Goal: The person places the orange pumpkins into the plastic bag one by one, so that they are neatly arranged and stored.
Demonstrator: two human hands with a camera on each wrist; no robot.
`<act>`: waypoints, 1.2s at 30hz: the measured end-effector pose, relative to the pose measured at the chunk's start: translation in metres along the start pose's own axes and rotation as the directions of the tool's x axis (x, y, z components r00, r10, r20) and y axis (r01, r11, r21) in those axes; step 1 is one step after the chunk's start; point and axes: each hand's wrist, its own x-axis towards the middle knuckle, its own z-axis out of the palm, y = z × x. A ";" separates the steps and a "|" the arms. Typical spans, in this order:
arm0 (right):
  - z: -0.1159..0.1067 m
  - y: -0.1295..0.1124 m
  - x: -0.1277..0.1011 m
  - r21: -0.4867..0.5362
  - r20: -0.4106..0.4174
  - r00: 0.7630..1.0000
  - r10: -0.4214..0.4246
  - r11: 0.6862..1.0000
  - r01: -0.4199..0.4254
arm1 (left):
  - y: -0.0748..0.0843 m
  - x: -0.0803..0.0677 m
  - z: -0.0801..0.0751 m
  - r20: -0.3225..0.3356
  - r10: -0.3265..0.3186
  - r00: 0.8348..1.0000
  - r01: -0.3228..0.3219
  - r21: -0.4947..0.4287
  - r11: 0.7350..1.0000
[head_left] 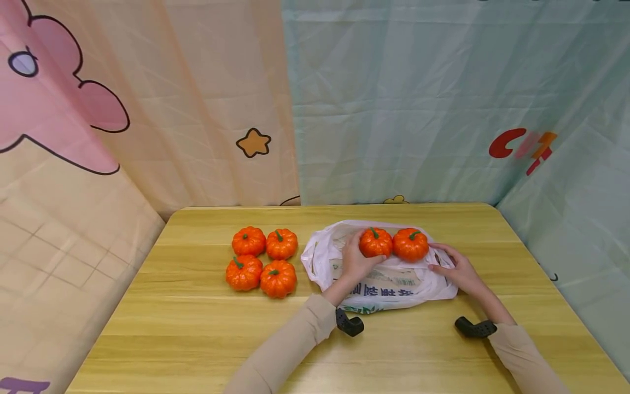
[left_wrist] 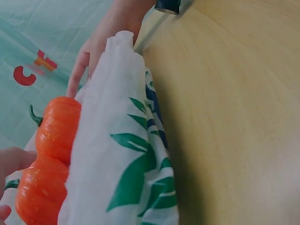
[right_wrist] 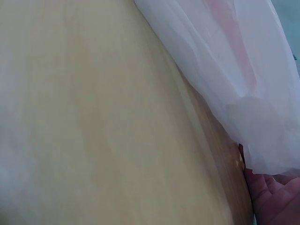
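Head view: a person sits at a wooden table [head_left: 197,328] with a white plastic bag [head_left: 389,287] lying flat in front of them, printed with green lettering. Two orange pumpkins rest on the far part of the bag, side by side and touching. The left hand [head_left: 355,261] curls its fingers round the left pumpkin [head_left: 375,243], gripping it from the near-left side. The right pumpkin [head_left: 410,244] sits just beside it, and no fingers are on it. The right hand [head_left: 458,269] lies on the right edge of the bag with its fingers laid out along the plastic; whether it pinches the film cannot be told from here. Four more pumpkins [head_left: 262,260] stand in a tight square on the bare table to the left of the bag, well clear of both hands. Printed cloth sheets hang behind and beside the table.

Left wrist view: the two pumpkins [left_wrist: 51,154] show stacked against the bag's [left_wrist: 122,159] green leaf print, with a thumb [left_wrist: 14,159] of the left hand pressed against them. The right hand [left_wrist: 101,44] rests at the bag's far edge.

Right wrist view: translucent bag film [right_wrist: 234,61] hangs over the tabletop, and the right hand's fingertips [right_wrist: 274,197] sit right at its lower edge; the grip itself is hidden.
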 end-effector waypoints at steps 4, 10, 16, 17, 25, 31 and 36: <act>-0.001 0.001 0.000 0.016 -0.004 1.000 0.001 1.000 -0.001 | 0.005 -0.001 -0.006 0.015 0.007 1.000 -0.007 -0.009 1.000; -0.003 0.003 -0.001 0.022 -0.005 1.000 -0.001 1.000 0.001 | 0.016 -0.005 -0.020 0.048 0.010 0.999 -0.008 -0.033 0.999; -0.002 0.000 -0.003 0.038 0.004 1.000 0.014 0.999 -0.014 | 0.022 -0.009 -0.037 0.084 0.048 0.995 -0.043 -0.063 0.997; -0.002 0.000 -0.003 0.040 0.004 1.000 0.012 0.999 -0.012 | 0.022 -0.010 -0.040 0.088 0.057 0.995 -0.052 -0.065 0.997; -0.001 -0.001 -0.003 0.031 -0.002 1.000 0.006 0.999 -0.005 | 0.024 -0.013 -0.066 0.071 0.123 0.990 -0.119 -0.054 0.991; -0.001 0.000 -0.001 0.035 0.010 1.000 0.021 0.999 -0.021 | 0.025 -0.019 -0.084 0.055 0.139 0.989 -0.135 -0.079 0.988; -0.002 0.000 0.000 0.032 0.015 1.000 0.018 0.999 -0.018 | 0.023 -0.018 -0.098 0.026 0.168 0.985 -0.166 -0.066 0.984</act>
